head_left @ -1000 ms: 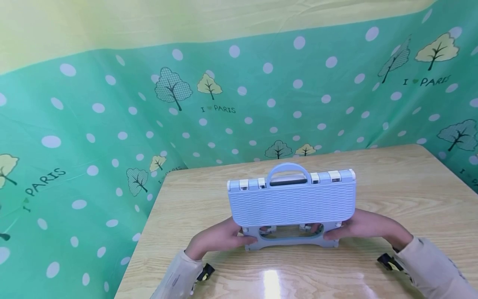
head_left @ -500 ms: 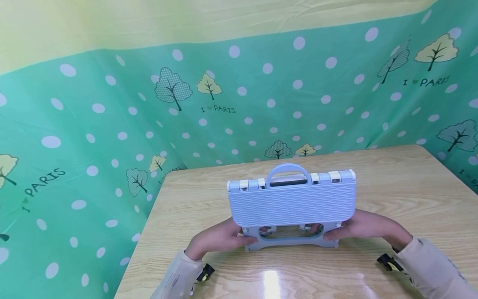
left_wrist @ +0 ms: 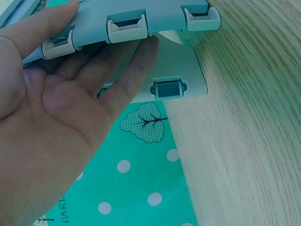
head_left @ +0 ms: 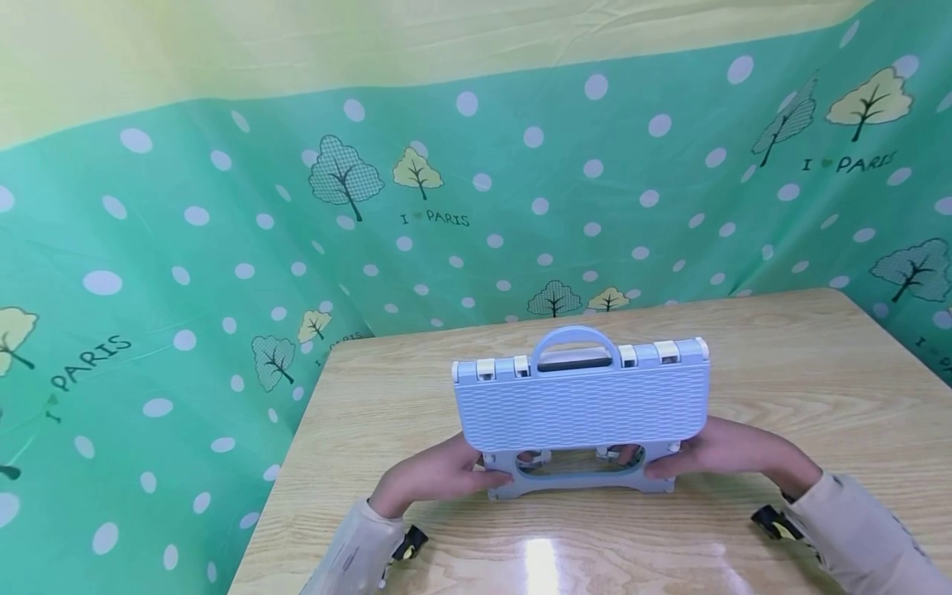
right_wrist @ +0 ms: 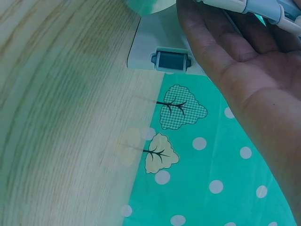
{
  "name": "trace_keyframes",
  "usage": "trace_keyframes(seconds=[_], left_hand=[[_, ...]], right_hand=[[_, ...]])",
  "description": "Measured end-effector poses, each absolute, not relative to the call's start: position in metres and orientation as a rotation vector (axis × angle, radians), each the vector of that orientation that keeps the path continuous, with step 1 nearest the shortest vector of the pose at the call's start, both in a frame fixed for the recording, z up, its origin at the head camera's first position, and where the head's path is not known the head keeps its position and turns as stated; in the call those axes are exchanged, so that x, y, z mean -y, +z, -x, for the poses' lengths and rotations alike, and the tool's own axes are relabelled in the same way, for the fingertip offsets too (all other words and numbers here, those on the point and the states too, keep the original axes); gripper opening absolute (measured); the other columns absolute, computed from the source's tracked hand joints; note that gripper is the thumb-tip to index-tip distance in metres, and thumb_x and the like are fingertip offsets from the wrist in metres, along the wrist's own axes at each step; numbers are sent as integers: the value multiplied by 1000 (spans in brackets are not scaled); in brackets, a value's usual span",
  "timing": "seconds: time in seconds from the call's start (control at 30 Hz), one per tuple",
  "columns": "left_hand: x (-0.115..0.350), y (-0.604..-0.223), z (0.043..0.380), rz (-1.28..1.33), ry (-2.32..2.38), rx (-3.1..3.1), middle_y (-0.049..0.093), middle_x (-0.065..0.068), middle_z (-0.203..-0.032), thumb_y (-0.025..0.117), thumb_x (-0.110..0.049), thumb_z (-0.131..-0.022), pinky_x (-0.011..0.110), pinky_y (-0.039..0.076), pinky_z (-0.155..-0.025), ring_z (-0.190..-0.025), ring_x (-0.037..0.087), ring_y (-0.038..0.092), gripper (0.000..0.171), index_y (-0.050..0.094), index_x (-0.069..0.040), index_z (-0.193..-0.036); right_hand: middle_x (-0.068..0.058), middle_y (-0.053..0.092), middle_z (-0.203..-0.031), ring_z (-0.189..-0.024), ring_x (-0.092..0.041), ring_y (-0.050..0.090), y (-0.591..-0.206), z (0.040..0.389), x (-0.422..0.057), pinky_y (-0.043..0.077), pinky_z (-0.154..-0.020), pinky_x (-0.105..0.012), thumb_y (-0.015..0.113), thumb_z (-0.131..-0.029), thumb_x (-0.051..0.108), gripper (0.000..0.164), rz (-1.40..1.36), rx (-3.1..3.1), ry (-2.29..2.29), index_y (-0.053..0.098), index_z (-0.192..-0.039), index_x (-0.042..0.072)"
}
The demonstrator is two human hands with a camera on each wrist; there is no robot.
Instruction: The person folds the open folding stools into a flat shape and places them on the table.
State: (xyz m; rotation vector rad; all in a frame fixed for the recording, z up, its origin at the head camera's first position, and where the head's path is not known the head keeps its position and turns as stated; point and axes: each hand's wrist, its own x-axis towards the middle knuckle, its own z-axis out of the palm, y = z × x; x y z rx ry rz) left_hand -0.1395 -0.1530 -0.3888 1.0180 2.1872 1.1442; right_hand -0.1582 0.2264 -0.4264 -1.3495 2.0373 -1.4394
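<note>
Both grips hold the same thing: we see the left-hand grip (head_left: 442, 471) and the right-hand grip (head_left: 732, 450) each clasping a side of a folding step stool (head_left: 583, 405), thumb in front of the near leg panel (head_left: 535, 484) and fingers passing behind it. Fingertips (head_left: 628, 454) show through the hollow in that panel. We judge the paired hold, low and on opposite ends, to be for steadiness: the stool is wide and hinged, and one hand alone might let a leaf swing or the whole thing tip.

The stool is pale blue plastic, near the middle of the worktop (head_left: 402, 380). Its top panel (head_left: 513, 417) has a woven, basket-like texture and slopes down toward us above the leg panel. Along its upper edge we see an arched carrying handle (head_left: 574, 334) flanked by white hinge pieces (head_left: 486, 368). The wrist views show a second leg panel (left_wrist: 188, 75) beyond the fingers, with a dark-centred latch (left_wrist: 169, 88) on it. We cannot tell how firmly the feet bear on the wood.

Farther out, a green printed cloth (head_left: 416, 273) with dots and trees hangs behind the worktop.
</note>
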Motion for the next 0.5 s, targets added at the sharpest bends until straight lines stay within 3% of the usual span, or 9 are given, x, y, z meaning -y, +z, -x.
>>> trace_keyframes(seconds=[0.2,0.5], left_hand=[[159,-410,149,-1056,1131,-2188,41,-2,-152,63,-7,-97,34,39,-111,-136,17,44,69,29,-24,-155],[160,-413,152,-1101,1122,-2186,43,0,-151,62,-13,-98,35,41,-110,-134,17,46,64,32,-23,-154]], right_hand=[[-8,66,-116,-109,-19,61,-427,159,-226,52,-87,-30,67,-91,-4,51,1357,-2028,-1446,47,-135,13],[-8,66,-117,-109,-20,61,-427,159,-226,52,-87,-30,67,-90,-4,50,1381,-2042,-1436,49,-134,13]])
